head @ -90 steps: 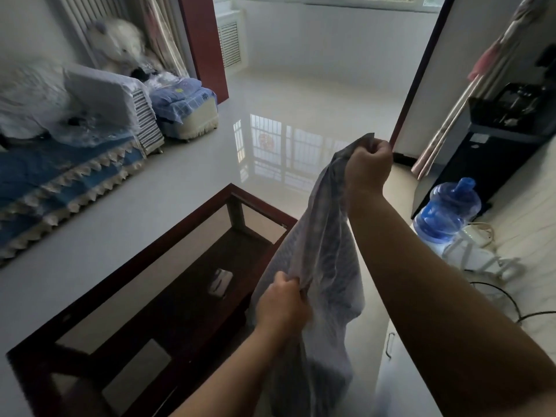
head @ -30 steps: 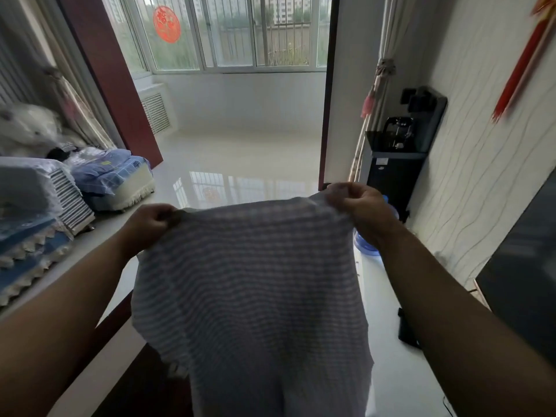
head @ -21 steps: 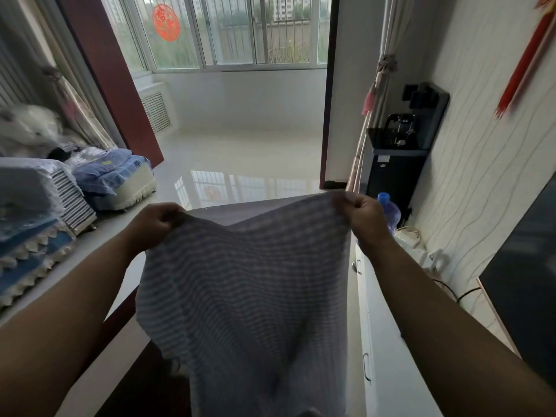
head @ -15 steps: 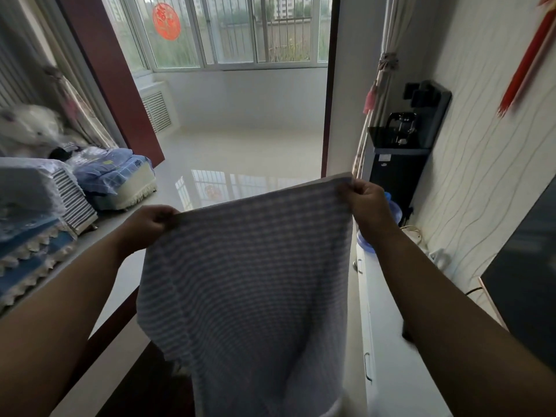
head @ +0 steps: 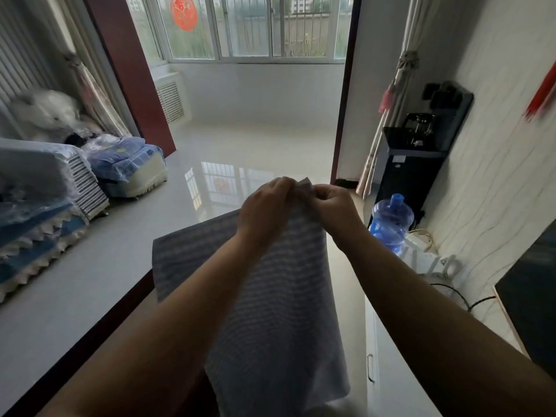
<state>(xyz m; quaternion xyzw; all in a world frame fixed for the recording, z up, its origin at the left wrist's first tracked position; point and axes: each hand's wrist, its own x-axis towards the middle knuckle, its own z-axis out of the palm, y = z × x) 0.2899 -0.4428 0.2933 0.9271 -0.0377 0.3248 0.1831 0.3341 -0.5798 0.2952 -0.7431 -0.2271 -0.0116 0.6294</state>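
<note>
A light grey striped cloth (head: pixel 279 320) hangs in front of me, folded in half along a vertical line. My left hand (head: pixel 264 210) and my right hand (head: pixel 334 209) meet at its top, each pinching a top corner, the two corners held together. A fold of the cloth sticks out to the left below my left forearm. The lower part hangs loose between my arms.
A dark wooden coffee table edge (head: pixel 120 323) runs below left. Sofa with wrapped bedding (head: pixel 126 164) stands at left. A blue water bottle (head: pixel 391 221) and black water dispenser (head: pixel 412 164) stand at right, with a white cabinet (head: pixel 388 365) and cables. Glossy floor (head: pixel 246 152) lies ahead.
My hands held the cloth spread wide by its top corners; now they have come together at the centre, folding the cloth in half.
</note>
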